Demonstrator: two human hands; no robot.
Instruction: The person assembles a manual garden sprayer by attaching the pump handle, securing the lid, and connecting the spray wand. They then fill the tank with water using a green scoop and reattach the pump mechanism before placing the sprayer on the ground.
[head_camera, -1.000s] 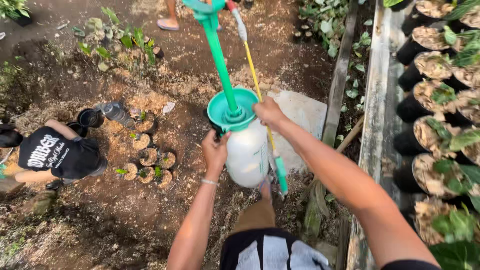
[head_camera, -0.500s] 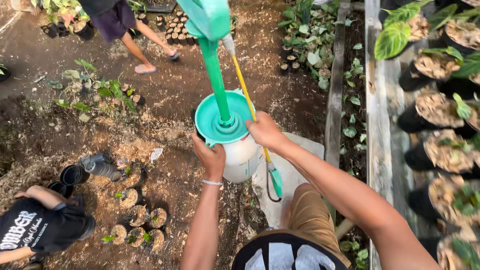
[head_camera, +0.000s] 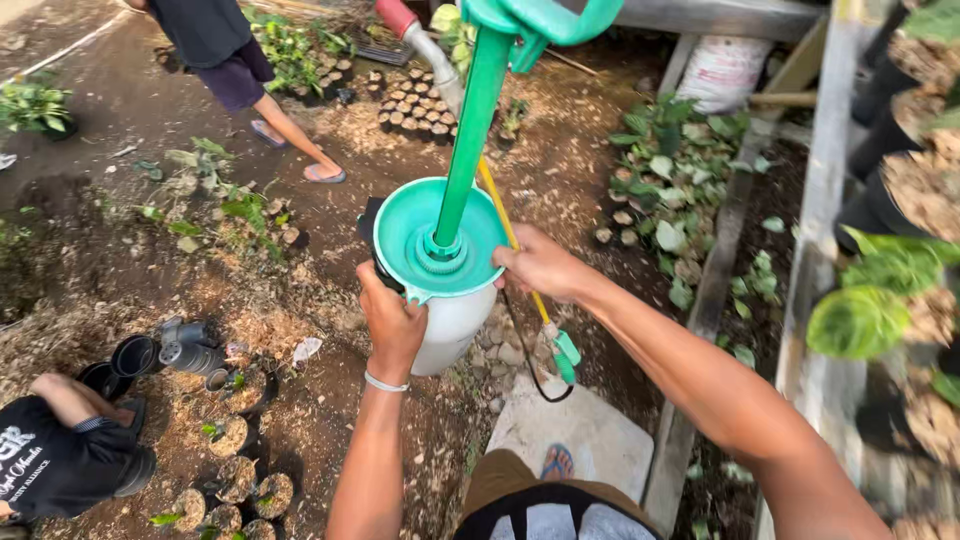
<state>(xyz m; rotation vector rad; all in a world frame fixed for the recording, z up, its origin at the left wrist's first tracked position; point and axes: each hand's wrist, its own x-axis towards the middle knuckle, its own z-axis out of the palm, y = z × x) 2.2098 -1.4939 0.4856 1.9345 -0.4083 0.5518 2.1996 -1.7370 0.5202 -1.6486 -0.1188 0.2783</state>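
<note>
I hold a white pressure sprayer tank (head_camera: 447, 325) with a teal funnel-shaped top (head_camera: 405, 240) in front of me, above the ground. My left hand (head_camera: 392, 325) grips its left rim and black side clip. Against the right rim, my right hand (head_camera: 540, 265) is closed on the tank's edge. A green pump rod (head_camera: 470, 120) rises from the lid to a teal handle (head_camera: 540, 18) at the top of the view. A yellow spray wand (head_camera: 505, 225) with a teal trigger (head_camera: 565, 352) and black hose hangs on the tank's right side.
Another person crouches at lower left (head_camera: 55, 455) by small soil-filled pots (head_camera: 235, 440) and black pots (head_camera: 135, 355). A second person's legs (head_camera: 285, 125) stand at upper left. Potted plants line a wooden rack (head_camera: 815, 260) on the right. A pale slab (head_camera: 600, 435) lies by my foot.
The sprayer has risen closer to the camera, the view tilting forward. Both hands keep their hold on the tank's rim. The crouching person has slid toward the lower left corner.
</note>
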